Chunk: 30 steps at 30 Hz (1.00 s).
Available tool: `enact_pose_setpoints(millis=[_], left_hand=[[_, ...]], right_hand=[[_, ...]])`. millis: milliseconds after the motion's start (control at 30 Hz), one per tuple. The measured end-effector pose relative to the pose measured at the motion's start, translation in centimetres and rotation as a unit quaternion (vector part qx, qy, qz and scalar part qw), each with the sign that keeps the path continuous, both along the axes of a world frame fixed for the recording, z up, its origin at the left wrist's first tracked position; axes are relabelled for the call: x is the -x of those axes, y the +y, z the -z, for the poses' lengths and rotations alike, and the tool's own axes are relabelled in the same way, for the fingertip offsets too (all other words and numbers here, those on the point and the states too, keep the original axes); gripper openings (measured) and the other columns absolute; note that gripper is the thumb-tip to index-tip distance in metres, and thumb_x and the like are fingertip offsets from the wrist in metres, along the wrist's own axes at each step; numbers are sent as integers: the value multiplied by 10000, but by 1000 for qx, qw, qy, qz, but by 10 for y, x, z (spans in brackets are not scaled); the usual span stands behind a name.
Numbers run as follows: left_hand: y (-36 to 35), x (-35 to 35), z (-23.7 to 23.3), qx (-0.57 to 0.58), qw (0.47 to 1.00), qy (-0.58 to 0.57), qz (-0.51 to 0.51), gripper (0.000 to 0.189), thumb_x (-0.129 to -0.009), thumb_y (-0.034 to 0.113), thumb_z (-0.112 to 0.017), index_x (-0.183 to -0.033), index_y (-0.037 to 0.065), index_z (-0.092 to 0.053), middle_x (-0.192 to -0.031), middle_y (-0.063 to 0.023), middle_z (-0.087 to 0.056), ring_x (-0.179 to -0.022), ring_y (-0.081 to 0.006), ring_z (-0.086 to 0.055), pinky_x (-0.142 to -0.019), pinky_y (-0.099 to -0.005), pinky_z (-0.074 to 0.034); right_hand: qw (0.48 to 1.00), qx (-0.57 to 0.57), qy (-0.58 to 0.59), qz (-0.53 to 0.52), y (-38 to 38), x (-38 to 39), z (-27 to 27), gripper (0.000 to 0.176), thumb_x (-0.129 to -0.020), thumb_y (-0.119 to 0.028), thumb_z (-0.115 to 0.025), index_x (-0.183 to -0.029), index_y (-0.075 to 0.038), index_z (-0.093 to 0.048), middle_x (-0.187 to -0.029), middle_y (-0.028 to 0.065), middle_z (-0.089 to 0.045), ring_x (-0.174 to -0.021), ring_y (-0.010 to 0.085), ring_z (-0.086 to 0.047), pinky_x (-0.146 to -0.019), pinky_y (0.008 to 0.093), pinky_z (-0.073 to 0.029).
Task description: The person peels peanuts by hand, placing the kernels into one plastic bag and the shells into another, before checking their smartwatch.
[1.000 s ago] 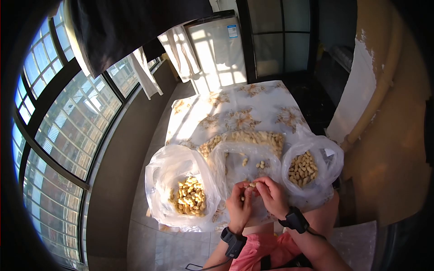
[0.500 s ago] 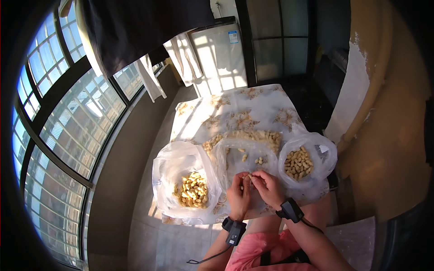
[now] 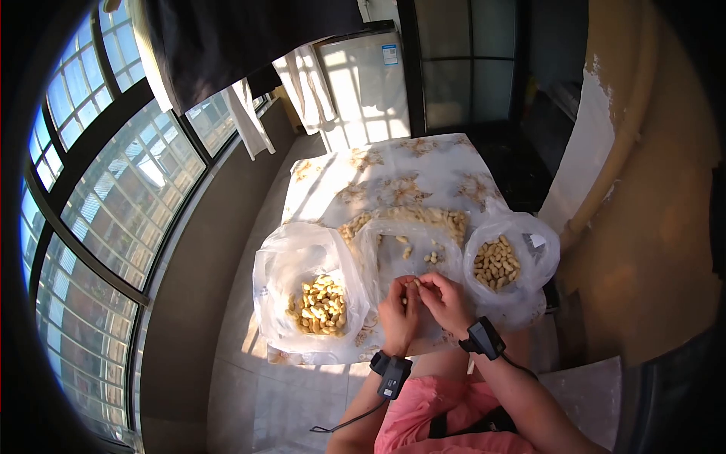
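Near the table's front edge, my left hand [image 3: 398, 314] and my right hand [image 3: 446, 303] meet fingertip to fingertip. Both are pinched on a small pale peanut [image 3: 416, 282], mostly covered by the fingers. Another pale bit shows against the left fingers. Just beyond the hands lies a clear plastic bag [image 3: 368, 261] with a few loose peanuts [image 3: 406, 252] on it. To the left, a white plastic bag [image 3: 270, 280] stands open with a heap of peanuts [image 3: 321, 306] in it. A second open bag [image 3: 543, 265] at the right holds more peanuts [image 3: 496, 262].
A heap of peanuts [image 3: 423, 218] stretches across behind the middle bag. The table wears a flowered cloth [image 3: 386, 163]. Windows [image 3: 128, 204] line the left side; a white appliance [image 3: 367, 91] stands beyond the table. Dark clothing [image 3: 242, 45] hangs at upper left.
The whole view has shifted slightly, so the table sits a little higher. Both hands stay together on the peanut, with only a small change in the fingers.
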State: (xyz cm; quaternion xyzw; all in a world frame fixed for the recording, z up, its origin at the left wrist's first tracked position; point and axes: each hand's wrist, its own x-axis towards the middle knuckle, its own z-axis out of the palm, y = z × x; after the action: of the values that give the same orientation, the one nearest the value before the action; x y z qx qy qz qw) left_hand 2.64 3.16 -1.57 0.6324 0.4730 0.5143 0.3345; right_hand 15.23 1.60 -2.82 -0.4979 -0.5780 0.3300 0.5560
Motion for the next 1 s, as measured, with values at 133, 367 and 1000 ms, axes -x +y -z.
enact_pose_setpoints(millis=[133, 367, 1000], left_hand=[[-2, 0, 0, -17, 1000, -4, -2, 150, -994, 147, -606, -1082, 36, -654, -762, -129, -686, -649, -181, -643, -596, -307, -495], [-2, 0, 3, -29, 999, -27, 1, 137, -997, 124, -605, -1074, 18, -646, -741, -68, -646, -600, -92, -533, -556, -274, -440], [-120, 47, 110, -36, 808, 477, 342, 307, -863, 159, -616, -1139, 28, -585, -715, -123, -686, -623, -341, -683, -528, -436, -528]], right_hand=[[1000, 11, -9, 6, 0, -1, 1, 145, -954, -28, -603, -1093, 10, -622, -939, 71, -698, -853, 106, -641, -750, 270, -518], [1000, -22, -4, -1, 5, 0, 11, 156, -946, -12, -606, -1100, 12, -619, -948, 62, -699, -850, 103, -638, -744, 267, -524], [1000, 3, 24, 3, 3, 0, 6, 155, -935, -96, -680, -1035, 8, -624, -862, 93, -710, -761, 144, -683, -694, 272, -539]])
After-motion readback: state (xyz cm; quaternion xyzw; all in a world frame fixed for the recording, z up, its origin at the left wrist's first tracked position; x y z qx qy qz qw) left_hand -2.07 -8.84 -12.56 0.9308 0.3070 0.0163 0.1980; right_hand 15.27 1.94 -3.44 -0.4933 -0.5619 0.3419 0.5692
